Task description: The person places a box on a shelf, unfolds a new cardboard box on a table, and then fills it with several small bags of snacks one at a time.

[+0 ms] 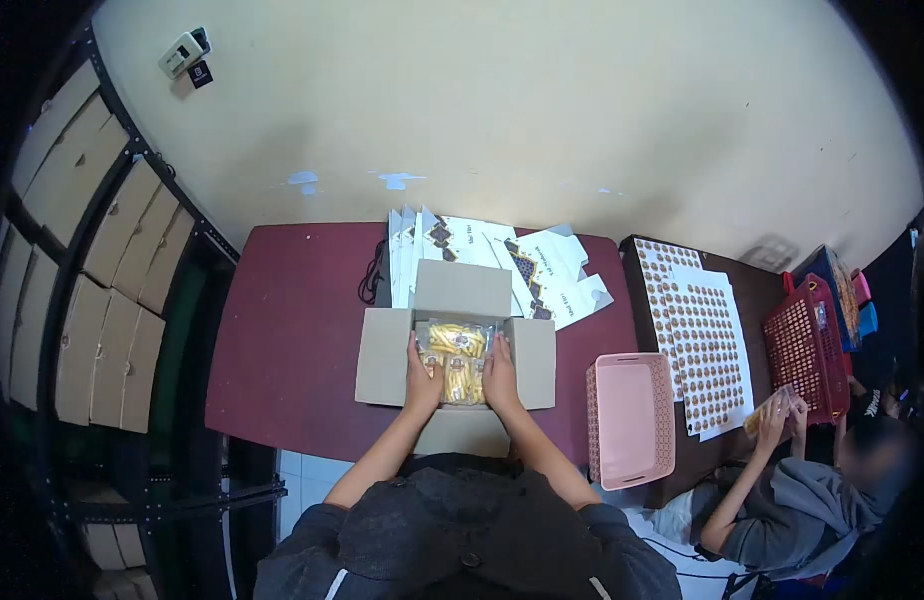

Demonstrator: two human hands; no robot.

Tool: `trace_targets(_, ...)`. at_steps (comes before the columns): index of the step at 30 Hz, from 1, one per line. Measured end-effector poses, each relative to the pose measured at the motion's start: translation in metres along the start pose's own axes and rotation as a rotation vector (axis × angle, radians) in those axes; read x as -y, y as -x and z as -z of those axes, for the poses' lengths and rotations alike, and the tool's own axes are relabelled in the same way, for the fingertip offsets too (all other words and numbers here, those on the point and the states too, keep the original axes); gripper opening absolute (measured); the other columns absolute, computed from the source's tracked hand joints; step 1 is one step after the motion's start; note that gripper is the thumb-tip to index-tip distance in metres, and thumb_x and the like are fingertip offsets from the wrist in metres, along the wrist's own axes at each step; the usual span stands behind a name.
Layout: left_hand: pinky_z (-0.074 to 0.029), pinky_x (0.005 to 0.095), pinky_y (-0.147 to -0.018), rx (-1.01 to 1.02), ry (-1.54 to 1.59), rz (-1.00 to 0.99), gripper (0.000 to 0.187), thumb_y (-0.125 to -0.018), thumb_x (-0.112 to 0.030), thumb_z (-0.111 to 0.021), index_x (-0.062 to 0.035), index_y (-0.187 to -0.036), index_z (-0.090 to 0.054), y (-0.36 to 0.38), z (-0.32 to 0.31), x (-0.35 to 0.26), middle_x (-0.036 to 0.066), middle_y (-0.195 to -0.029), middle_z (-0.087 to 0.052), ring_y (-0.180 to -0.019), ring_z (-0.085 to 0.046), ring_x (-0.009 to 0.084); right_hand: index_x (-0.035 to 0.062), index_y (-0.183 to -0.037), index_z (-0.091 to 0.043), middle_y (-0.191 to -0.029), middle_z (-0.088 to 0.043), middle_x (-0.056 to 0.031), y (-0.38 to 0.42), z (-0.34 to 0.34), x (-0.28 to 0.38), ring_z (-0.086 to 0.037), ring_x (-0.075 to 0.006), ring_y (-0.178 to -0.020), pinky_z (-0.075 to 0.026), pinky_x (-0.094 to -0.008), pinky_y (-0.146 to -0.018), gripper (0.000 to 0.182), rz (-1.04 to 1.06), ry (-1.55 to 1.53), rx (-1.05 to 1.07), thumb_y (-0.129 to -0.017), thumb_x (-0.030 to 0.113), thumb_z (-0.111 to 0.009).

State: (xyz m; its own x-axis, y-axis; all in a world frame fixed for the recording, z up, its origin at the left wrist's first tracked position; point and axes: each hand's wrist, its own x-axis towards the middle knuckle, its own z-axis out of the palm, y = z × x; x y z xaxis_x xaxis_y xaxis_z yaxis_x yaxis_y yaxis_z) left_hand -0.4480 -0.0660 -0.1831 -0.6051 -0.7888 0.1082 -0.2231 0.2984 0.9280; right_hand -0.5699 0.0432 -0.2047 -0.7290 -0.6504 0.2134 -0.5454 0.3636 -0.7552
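In the middle of the table stands an open cardboard box (464, 288) with its flaps folded outward. Inside lie several clear packets of yellow stick-shaped snacks (458, 341), some with a round label. My left hand (423, 377) reaches in at the left and is closed against the side of the packets. From the right, my right hand (500, 374) is closed on the other side of them. Some fingertips are hidden between the packets and the box walls.
Flat printed white cartons (562, 270) lie behind the box on the maroon table (292, 340). At right are a pink basket (630, 470), sticker sheets (712, 350) and a red basket (802, 330). A seated person's hands (779, 418) hold a packet. Shelves of boxes (122, 330) stand left.
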Motion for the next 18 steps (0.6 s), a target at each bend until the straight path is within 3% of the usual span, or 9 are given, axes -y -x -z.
trace_targets(3,-0.027,0.0407,-0.102,0.010,-0.002,-0.022,0.071,-0.079,0.000,-0.047,-0.0013,-0.138,-0.008,-0.002,0.007,-0.025,0.030,-0.131,-0.031,-0.121,-0.034,0.0415,-0.0074,-0.130,-0.030,-0.136,-0.030,-0.0263,-0.004,0.008,0.004,-0.026,-0.0393,-0.128,-0.023,-0.0395,-0.106,0.047,0.036,0.061,-0.056,-0.086,0.004,-0.042)
trace_targets(6,-0.025,0.0406,-0.103,-0.016,-0.036,-0.257,0.069,-0.079,0.001,-0.046,0.0013,-0.137,-0.010,-0.012,0.007,-0.035,0.030,-0.132,-0.030,-0.123,-0.032,0.0414,-0.0071,-0.131,-0.029,-0.136,-0.030,-0.0259,-0.018,0.024,0.019,-0.025,-0.0396,-0.128,-0.022,-0.0402,-0.106,0.048,0.090,0.080,-0.107,-0.086,0.004,-0.043)
trace_targets(11,-0.026,0.0393,-0.103,-0.018,0.062,-0.184,0.070,-0.078,0.001,-0.046,0.0005,-0.138,-0.009,-0.037,-0.005,-0.023,0.030,-0.132,-0.030,-0.124,-0.031,0.0411,-0.0081,-0.130,-0.030,-0.135,-0.032,-0.0261,-0.047,0.023,0.015,-0.025,-0.0397,-0.128,-0.021,-0.0380,-0.106,0.050,0.040,0.031,-0.069,-0.085,0.006,-0.045)
trace_targets(15,-0.029,0.0400,-0.101,0.047,-0.025,-0.103,0.071,-0.077,0.002,-0.046,0.0007,-0.137,-0.008,-0.040,-0.007,-0.012,0.032,-0.132,-0.029,-0.122,-0.034,0.0427,-0.0110,-0.127,-0.033,-0.133,-0.033,-0.0284,-0.048,0.002,-0.004,-0.025,-0.0399,-0.128,-0.022,-0.0387,-0.106,0.050,-0.078,0.037,0.029,-0.083,0.007,-0.047)
trace_targets(17,-0.030,0.0400,-0.100,0.079,-0.057,-0.009,0.071,-0.076,0.001,-0.047,0.0016,-0.137,-0.009,-0.036,-0.006,-0.007,0.032,-0.131,-0.030,-0.121,-0.035,0.0429,-0.0108,-0.127,-0.034,-0.132,-0.033,-0.0289,-0.044,-0.002,-0.008,-0.026,-0.0401,-0.128,-0.022,-0.0388,-0.106,0.051,-0.031,0.075,0.026,-0.082,0.007,-0.048)
trace_targets(18,-0.031,0.0396,-0.099,0.039,-0.081,-0.121,0.070,-0.076,0.000,-0.048,0.0028,-0.136,-0.011,-0.035,-0.006,-0.005,0.033,-0.130,-0.031,-0.119,-0.037,0.0425,-0.0104,-0.127,-0.034,-0.132,-0.033,-0.0288,-0.043,-0.004,-0.010,-0.026,-0.0403,-0.128,-0.021,-0.0391,-0.106,0.051,-0.022,0.070,0.035,-0.081,0.007,-0.048)
